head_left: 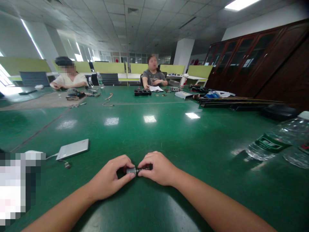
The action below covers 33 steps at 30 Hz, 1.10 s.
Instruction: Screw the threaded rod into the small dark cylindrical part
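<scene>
Just above the green tabletop, at the lower middle of the head view, my two hands meet over one small item. My left hand (114, 175) pinches a small grey metal cylinder (130, 171) between thumb and fingers. At the cylinder's right end, my right hand (156, 169) closes its thumb and fingertips on a thin dark part (145, 167). The two pieces lie end to end; whether they are joined I cannot tell. My fingers partly cover both.
To the left lie a silver power bank (73, 149) with a white cable and a small metal piece (67, 165). Water bottles (270, 141) stand right. Two people sit across the green table (169, 129), near a black tray (143, 92), papers, tools and long dark rails (231, 101).
</scene>
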Each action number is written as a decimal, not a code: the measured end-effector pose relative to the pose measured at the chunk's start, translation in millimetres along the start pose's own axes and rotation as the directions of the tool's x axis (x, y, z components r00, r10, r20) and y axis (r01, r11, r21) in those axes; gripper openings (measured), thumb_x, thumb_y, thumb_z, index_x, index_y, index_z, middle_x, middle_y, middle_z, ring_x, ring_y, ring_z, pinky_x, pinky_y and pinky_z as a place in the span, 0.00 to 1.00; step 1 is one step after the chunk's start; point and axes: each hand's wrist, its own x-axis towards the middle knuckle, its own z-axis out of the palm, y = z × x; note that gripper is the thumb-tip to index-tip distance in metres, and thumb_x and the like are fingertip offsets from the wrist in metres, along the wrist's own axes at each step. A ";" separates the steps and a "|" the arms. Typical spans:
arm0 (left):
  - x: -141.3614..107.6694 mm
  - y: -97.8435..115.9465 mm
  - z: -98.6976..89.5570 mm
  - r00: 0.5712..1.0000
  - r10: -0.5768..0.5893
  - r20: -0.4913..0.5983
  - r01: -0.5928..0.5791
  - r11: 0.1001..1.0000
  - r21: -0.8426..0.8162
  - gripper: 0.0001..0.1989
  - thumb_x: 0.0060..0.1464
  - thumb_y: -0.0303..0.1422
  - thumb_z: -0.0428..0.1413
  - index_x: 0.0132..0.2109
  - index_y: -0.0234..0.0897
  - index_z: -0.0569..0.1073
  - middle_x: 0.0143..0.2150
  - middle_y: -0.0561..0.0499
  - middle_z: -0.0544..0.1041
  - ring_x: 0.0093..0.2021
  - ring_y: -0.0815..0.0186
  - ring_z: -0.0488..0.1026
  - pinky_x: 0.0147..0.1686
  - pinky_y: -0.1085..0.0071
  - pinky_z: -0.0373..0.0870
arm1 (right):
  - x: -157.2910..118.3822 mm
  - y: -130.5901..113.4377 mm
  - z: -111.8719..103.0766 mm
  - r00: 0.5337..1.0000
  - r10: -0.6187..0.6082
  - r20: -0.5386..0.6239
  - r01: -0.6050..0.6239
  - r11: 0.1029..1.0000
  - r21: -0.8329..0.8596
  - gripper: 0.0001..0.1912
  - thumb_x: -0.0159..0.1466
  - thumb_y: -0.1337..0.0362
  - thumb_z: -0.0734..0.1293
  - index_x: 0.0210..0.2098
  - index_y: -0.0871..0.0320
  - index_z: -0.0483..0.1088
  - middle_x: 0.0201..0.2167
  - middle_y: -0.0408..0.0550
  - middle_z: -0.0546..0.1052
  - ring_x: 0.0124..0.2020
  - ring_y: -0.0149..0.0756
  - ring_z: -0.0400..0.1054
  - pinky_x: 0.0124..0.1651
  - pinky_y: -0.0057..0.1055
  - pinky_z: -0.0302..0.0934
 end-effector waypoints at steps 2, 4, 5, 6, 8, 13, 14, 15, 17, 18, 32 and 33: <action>0.2 -1.4 -0.8 1.000 -0.012 -0.005 0.012 1.000 0.010 0.04 0.61 0.32 0.53 0.40 0.38 0.71 0.37 0.51 0.73 0.36 0.65 0.70 0.38 0.71 0.66 | -0.6 1.5 0.2 1.000 -0.008 -0.009 0.008 1.000 -0.005 0.07 0.58 0.60 0.73 0.36 0.55 0.79 0.30 0.43 0.80 0.34 0.32 0.71 0.41 0.29 0.58; 0.2 -3.2 -1.1 1.000 -0.016 -0.013 0.016 1.000 0.017 0.03 0.60 0.32 0.54 0.40 0.38 0.72 0.37 0.51 0.73 0.37 0.65 0.70 0.38 0.70 0.66 | -0.2 2.4 0.9 1.000 -0.007 -0.016 0.007 1.000 -0.002 0.08 0.58 0.60 0.73 0.37 0.54 0.79 0.31 0.43 0.80 0.35 0.32 0.72 0.42 0.29 0.58; 0.0 -4.0 -1.2 1.000 -0.015 -0.023 0.015 1.000 0.018 0.04 0.60 0.32 0.54 0.41 0.38 0.72 0.38 0.51 0.73 0.37 0.65 0.71 0.39 0.70 0.67 | 0.5 2.5 1.7 1.000 0.000 -0.020 0.000 1.000 0.000 0.08 0.58 0.60 0.74 0.36 0.54 0.79 0.31 0.43 0.80 0.35 0.32 0.72 0.42 0.29 0.57; -0.4 -4.8 -1.4 1.000 -0.014 -0.026 0.014 1.000 0.017 0.04 0.60 0.32 0.54 0.41 0.38 0.72 0.38 0.51 0.73 0.37 0.65 0.71 0.38 0.71 0.67 | 1.6 2.5 2.6 1.000 0.011 -0.025 -0.011 1.000 0.002 0.08 0.58 0.60 0.74 0.36 0.54 0.79 0.31 0.43 0.80 0.34 0.32 0.72 0.42 0.29 0.57; -1.4 -6.0 -1.9 0.999 -0.012 -0.039 0.013 1.000 0.020 0.05 0.61 0.33 0.54 0.42 0.38 0.73 0.38 0.51 0.73 0.37 0.65 0.71 0.39 0.70 0.68 | 4.4 1.9 5.2 0.999 0.038 -0.036 -0.038 0.999 0.010 0.08 0.57 0.60 0.74 0.36 0.54 0.80 0.31 0.42 0.81 0.34 0.32 0.72 0.42 0.29 0.57; -4.4 -8.1 -4.0 0.996 -0.014 -0.084 0.017 0.999 0.035 0.06 0.60 0.33 0.55 0.43 0.38 0.73 0.39 0.50 0.74 0.38 0.64 0.72 0.39 0.70 0.69 | 9.1 -1.0 11.8 0.997 0.064 -0.048 -0.063 0.998 0.025 0.07 0.58 0.59 0.74 0.36 0.53 0.80 0.33 0.42 0.81 0.36 0.33 0.73 0.44 0.30 0.57; -4.6 -8.1 -4.1 0.996 -0.016 -0.084 0.019 0.999 0.034 0.06 0.60 0.33 0.55 0.43 0.38 0.73 0.39 0.50 0.74 0.38 0.64 0.72 0.39 0.70 0.69 | 8.7 -1.7 12.2 0.997 0.066 -0.051 -0.065 0.998 0.018 0.07 0.58 0.59 0.74 0.36 0.53 0.79 0.33 0.42 0.81 0.37 0.33 0.73 0.45 0.31 0.57; -4.6 -8.0 -4.2 0.996 -0.019 -0.083 0.022 0.999 0.031 0.05 0.60 0.33 0.55 0.43 0.38 0.73 0.39 0.50 0.74 0.38 0.64 0.72 0.39 0.70 0.69 | 7.6 -2.3 12.1 0.996 0.068 -0.056 -0.068 0.998 0.010 0.07 0.58 0.60 0.74 0.36 0.53 0.79 0.33 0.42 0.81 0.37 0.33 0.73 0.45 0.31 0.57; -3.9 -6.7 -3.8 0.997 -0.024 -0.077 0.025 0.999 0.022 0.05 0.60 0.32 0.55 0.43 0.38 0.73 0.39 0.50 0.74 0.38 0.64 0.72 0.40 0.69 0.69 | 3.8 -3.3 9.7 0.996 0.068 -0.060 -0.068 0.998 0.000 0.07 0.58 0.60 0.74 0.36 0.53 0.79 0.32 0.43 0.81 0.36 0.33 0.72 0.45 0.31 0.57; -3.3 -5.6 -3.3 0.997 -0.025 -0.079 0.026 1.000 0.013 0.05 0.60 0.32 0.55 0.42 0.39 0.73 0.39 0.50 0.74 0.38 0.64 0.72 0.40 0.69 0.69 | 1.2 -3.7 7.5 0.996 0.066 -0.059 -0.066 0.998 0.005 0.08 0.58 0.60 0.74 0.37 0.53 0.79 0.32 0.43 0.80 0.36 0.34 0.72 0.45 0.32 0.57; 3.4 2.1 -1.4 0.990 -0.141 -0.009 0.141 0.990 -0.014 0.07 0.54 0.29 0.59 0.41 0.40 0.74 0.36 0.51 0.74 0.36 0.63 0.71 0.39 0.68 0.68 | -10.3 -11.4 -11.0 0.987 0.160 0.022 -0.161 0.972 0.173 0.15 0.52 0.71 0.74 0.39 0.56 0.79 0.33 0.45 0.80 0.38 0.37 0.71 0.44 0.31 0.62; 2.7 2.0 -0.9 0.990 -0.142 -0.014 0.142 0.990 -0.010 0.06 0.54 0.29 0.59 0.41 0.40 0.74 0.36 0.51 0.74 0.36 0.63 0.72 0.39 0.68 0.68 | -9.9 -11.0 -10.4 0.986 0.163 0.022 -0.165 0.971 0.175 0.14 0.51 0.71 0.74 0.39 0.55 0.79 0.33 0.45 0.80 0.37 0.36 0.71 0.44 0.31 0.62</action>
